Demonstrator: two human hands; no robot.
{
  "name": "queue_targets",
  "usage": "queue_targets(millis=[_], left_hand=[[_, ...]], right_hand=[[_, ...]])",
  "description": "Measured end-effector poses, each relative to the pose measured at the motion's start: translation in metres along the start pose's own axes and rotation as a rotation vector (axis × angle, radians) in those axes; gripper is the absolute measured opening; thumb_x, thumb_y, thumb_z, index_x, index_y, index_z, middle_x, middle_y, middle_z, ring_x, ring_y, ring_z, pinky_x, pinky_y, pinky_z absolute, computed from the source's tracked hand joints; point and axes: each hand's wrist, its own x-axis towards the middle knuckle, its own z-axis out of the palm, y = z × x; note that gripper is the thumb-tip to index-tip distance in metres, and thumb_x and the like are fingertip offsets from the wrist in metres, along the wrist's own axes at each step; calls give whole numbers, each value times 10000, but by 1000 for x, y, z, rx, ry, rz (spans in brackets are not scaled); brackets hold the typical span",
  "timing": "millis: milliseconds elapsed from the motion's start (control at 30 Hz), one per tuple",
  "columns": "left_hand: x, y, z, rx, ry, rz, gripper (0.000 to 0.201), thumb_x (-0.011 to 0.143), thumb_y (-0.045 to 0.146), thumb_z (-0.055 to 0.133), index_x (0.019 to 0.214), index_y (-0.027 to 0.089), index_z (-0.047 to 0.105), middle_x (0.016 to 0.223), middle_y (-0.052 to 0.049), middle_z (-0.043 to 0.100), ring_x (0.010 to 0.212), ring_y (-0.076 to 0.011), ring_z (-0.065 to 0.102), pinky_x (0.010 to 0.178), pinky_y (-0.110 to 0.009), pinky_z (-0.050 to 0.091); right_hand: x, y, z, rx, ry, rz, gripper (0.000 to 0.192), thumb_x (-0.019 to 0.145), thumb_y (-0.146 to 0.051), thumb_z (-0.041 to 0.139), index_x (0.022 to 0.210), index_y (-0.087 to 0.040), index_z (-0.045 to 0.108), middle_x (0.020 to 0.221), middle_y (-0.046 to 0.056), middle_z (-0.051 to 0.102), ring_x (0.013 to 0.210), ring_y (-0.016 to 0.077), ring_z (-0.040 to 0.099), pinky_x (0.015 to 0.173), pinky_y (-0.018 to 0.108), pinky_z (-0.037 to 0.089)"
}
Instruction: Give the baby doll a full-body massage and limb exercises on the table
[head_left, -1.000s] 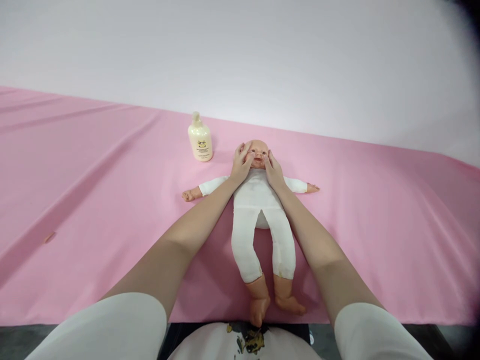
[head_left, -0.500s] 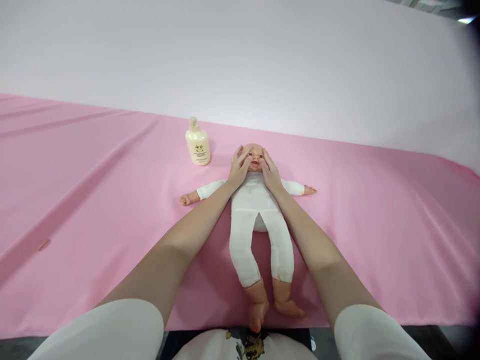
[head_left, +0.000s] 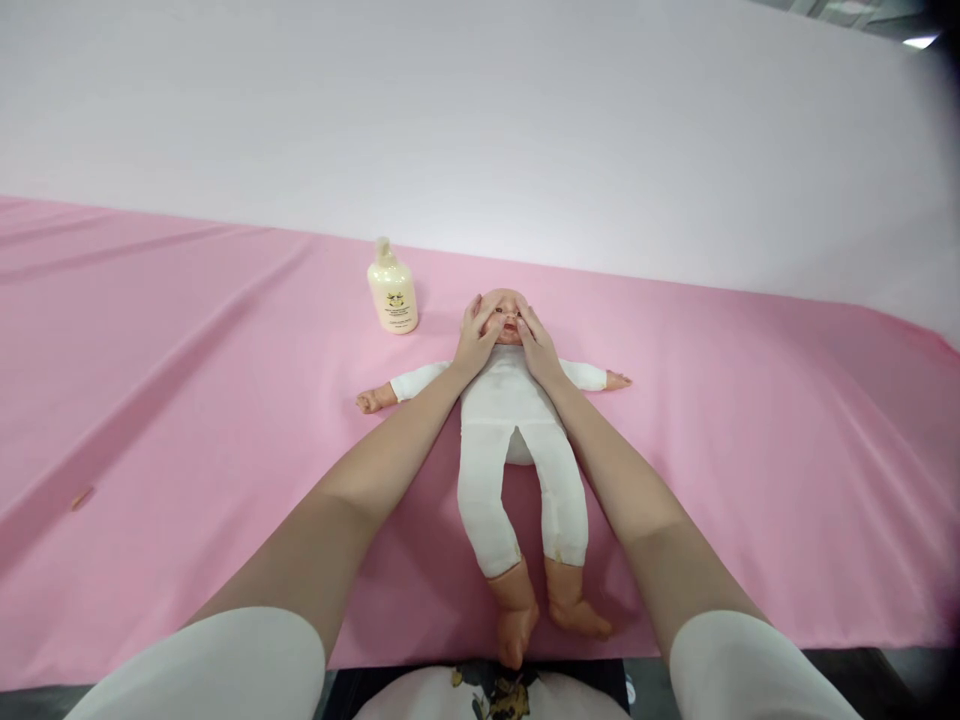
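A baby doll (head_left: 510,420) in a white suit lies on its back on the pink cloth (head_left: 187,380), head away from me, arms spread, bare feet toward me. My left hand (head_left: 477,340) rests flat on the left side of the doll's face, fingers spread over the cheek and eye. On the face's right side my right hand (head_left: 534,343) lies the same way. Both hands touch the head without gripping it. Only the middle of the face and the top of the head show between them.
A cream lotion bottle (head_left: 392,288) with a pump top stands upright just left of the doll's head. A small brown speck (head_left: 81,496) lies on the cloth at the far left. A pale wall rises behind the table.
Both hands have slid up the doll's face, from the cheeks and chin toward the eyes and forehead. The view has tilted slightly, so everything sits a little lower.
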Motion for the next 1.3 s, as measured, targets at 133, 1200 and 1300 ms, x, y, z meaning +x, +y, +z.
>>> queue_targets(millis=[133, 1200, 1300], left_hand=[[1, 0, 1, -4, -6, 103, 622, 928, 675, 391, 1274, 228, 649, 1555, -116, 376, 1484, -265, 294, 1244, -445, 202], [1, -1, -4, -48, -32, 23, 595, 921, 660, 440, 1315, 251, 619, 1581, -81, 375, 1516, -261, 246, 1255, -438, 199], [1, -1, -4, -55, -16, -7, 613, 914, 652, 466, 1388, 272, 551, 1600, -69, 347, 1515, -260, 249, 1258, -441, 187]], right_hand=[[-1, -2, 0, 7, -14, -21, 805, 897, -765, 315, 1490, -233, 432, 1597, -11, 350, 1549, 180, 141, 1280, 386, 147], [2, 4, 4, -34, 6, -18, 808, 897, -761, 309, 1525, -254, 362, 1616, -8, 313, 1533, 177, 210, 1272, 378, 170], [2, 3, 4, -12, 46, 43, 888, 870, -781, 348, 1549, -210, 306, 1616, 40, 310, 1510, 198, 282, 1263, 387, 197]])
